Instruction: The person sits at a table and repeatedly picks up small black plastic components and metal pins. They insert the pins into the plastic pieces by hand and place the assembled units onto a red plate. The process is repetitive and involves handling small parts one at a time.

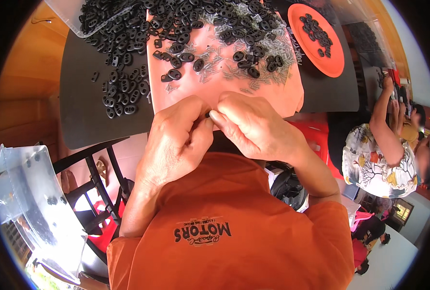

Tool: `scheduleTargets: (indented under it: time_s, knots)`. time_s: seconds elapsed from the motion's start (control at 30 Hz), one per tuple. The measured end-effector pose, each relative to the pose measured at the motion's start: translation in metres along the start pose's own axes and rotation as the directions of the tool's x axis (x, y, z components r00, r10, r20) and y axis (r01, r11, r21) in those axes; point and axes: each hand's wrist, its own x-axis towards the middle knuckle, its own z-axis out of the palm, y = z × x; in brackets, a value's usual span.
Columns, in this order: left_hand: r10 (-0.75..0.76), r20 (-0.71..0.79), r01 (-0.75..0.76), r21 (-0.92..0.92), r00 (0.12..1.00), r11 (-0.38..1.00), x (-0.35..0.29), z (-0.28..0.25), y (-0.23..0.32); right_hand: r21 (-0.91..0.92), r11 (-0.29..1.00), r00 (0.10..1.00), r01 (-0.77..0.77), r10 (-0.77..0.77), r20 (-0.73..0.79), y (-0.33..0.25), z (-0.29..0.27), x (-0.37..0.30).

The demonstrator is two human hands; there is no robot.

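Note:
My left hand (176, 137) and my right hand (258, 126) meet at the near edge of a pink sheet (164, 92), fingers curled and thumbs pinched together. Between the fingertips shows a bit of a small black piece (208, 114), mostly hidden by the fingers, so its kind cannot be made out. Just beyond my hands, black plastic cord locks (198, 65) with two holes lie loose on the sheet. Small silvery springs (268, 75) are spread among them, thickest toward the right.
A large heap of cord locks (123, 41) and a smaller pile (124, 94) lie on the dark table (82, 108). An orange plate (331, 67) at the right holds several black parts. A clear bin (29, 183) stands at the left by a black chair (96, 179). People sit at the right.

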Motion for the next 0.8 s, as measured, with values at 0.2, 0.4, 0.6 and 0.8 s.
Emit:
scheduleTargets:
  time_s: [0.2,0.4,0.6,0.8]
  knots:
    - [-0.049,0.010,0.050,-0.168,0.999,0.985,0.011,-0.002,-0.004,-0.125,0.990,0.997,0.070,-0.066,0.034,0.030,-0.043,0.035]
    - [-0.129,0.034,0.133,-0.296,0.991,0.946,0.020,0.005,-0.011,-0.548,0.829,0.961,0.111,0.050,0.271,0.057,-0.045,0.072]
    - [-0.182,0.051,0.188,-0.336,0.982,0.923,0.019,0.003,-0.018,-0.587,0.804,0.979,0.091,0.035,0.199,0.074,-0.053,0.090]
    - [-0.216,0.102,0.239,-0.345,0.971,0.908,0.020,0.000,-0.011,-0.619,0.785,0.986,0.020,0.087,0.141,0.065,-0.068,0.079]
